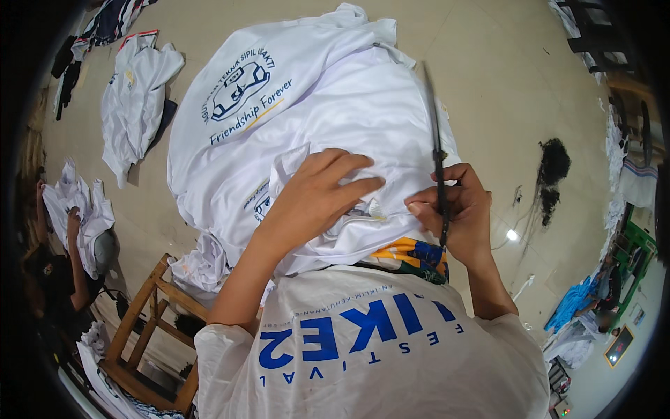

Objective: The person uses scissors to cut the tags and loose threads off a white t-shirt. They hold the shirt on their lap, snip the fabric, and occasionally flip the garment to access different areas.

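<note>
A large heap of white printed shirts (363, 105) lies in front of me, reaching up to my lap. My left hand (317, 192) rests palm down on the fabric, its fingers apart and slightly bent. Beside its fingertips is a small pale tag-like piece (377, 210), too small to make out. My right hand (457, 206) is closed around a pair of dark scissors (433, 119), seen nearly edge-on, with the blades pointing away from me over the heap's right side. The right thumb and a finger come close to the fabric's edge; whether they pinch it I cannot tell.
A wooden chair (157, 293) stands at my left, next to bunched white cloth (202, 269). Another white shirt (136, 98) lies on the tiled floor (488, 91) at the far left. At the left edge a person handles a white garment (84, 216). Black fibres (553, 164) lie at right.
</note>
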`<action>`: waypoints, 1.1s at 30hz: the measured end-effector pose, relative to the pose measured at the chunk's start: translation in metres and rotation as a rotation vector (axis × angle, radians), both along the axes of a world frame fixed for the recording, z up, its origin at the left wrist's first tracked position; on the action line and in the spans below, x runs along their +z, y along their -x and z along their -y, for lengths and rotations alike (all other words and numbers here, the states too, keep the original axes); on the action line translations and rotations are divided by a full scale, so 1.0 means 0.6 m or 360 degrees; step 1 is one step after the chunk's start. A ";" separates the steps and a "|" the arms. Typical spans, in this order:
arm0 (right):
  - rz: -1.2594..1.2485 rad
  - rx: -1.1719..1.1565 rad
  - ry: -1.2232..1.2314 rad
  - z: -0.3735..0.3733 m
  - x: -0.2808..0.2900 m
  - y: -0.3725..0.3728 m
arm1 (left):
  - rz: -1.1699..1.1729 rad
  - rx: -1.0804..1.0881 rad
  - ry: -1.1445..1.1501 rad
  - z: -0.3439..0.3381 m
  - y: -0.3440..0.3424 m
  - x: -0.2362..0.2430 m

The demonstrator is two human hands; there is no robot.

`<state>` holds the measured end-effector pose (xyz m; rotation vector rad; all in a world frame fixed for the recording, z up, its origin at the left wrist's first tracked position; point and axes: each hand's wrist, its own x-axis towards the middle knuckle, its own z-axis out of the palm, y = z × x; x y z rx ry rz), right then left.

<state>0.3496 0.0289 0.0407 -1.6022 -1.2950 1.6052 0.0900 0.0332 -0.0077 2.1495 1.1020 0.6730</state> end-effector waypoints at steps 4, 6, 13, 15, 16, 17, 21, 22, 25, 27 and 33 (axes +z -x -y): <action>-0.0016 0.0019 -0.0053 -0.010 -0.021 0.009 | 0.0081 -0.0012 0.0091 -0.026 0.008 -0.011; 0.0277 0.0196 -0.0409 -0.023 -0.030 0.010 | 0.0157 0.0014 0.0288 -0.038 0.011 -0.009; 0.0352 0.0294 -0.0769 -0.058 -0.022 0.060 | 0.0417 0.0366 0.0514 -0.048 -0.010 -0.018; 0.0225 0.0325 -0.0875 -0.062 -0.022 0.067 | 0.0608 0.0408 0.0555 -0.050 -0.013 -0.031; 0.0278 0.0313 -0.0877 -0.062 -0.023 0.068 | 0.0621 0.0453 0.0599 -0.048 -0.014 -0.030; 0.0332 0.0300 -0.0878 -0.061 -0.027 0.069 | 0.0634 0.0497 0.0643 -0.046 -0.014 -0.028; 0.0483 0.0075 -0.0654 -0.065 -0.044 0.068 | 0.0611 0.0497 0.0992 -0.054 -0.015 -0.008; 0.0443 0.0045 -0.0824 -0.074 -0.054 0.067 | 0.0644 0.0510 0.1047 -0.051 -0.014 -0.016; 0.0183 -0.0044 -0.0470 -0.103 -0.060 0.056 | 0.0679 0.0449 0.0986 -0.050 -0.007 -0.023; 0.0152 -0.0016 -0.0310 -0.120 -0.061 0.052 | 0.0618 0.0379 0.0823 -0.053 0.000 -0.024; 0.0038 -0.0011 -0.0098 -0.144 -0.075 0.057 | 0.0809 0.0420 0.0662 -0.052 -0.019 0.002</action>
